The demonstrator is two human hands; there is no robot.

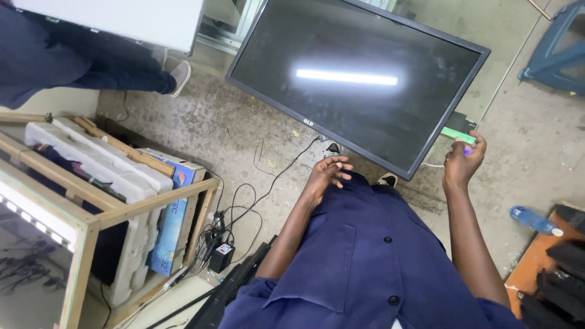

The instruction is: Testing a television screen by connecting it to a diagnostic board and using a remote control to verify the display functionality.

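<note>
Gripping a green stick-like tool (458, 136) at centre right, the right hand (461, 161) is clamped; left hand (326, 176) rests loosely open; lower left, a wooden crate (131, 207) holds foam-packed boxes (103, 167)

The flat-screen monitor (359, 82) is standing tilted on the concrete floor, far centre, its lower right corner dipping toward the right. Its dark screen is switched off and is showing one bright strip of reflected ceiling light across the upper middle, with dusty smears over the glass. A thin black bezel is framing it. Just past its lower right edge, the small green stick-shaped tool (458, 135) is lying almost level, its left end meeting the monitor's back corner, its right end hidden in fingers.
</note>
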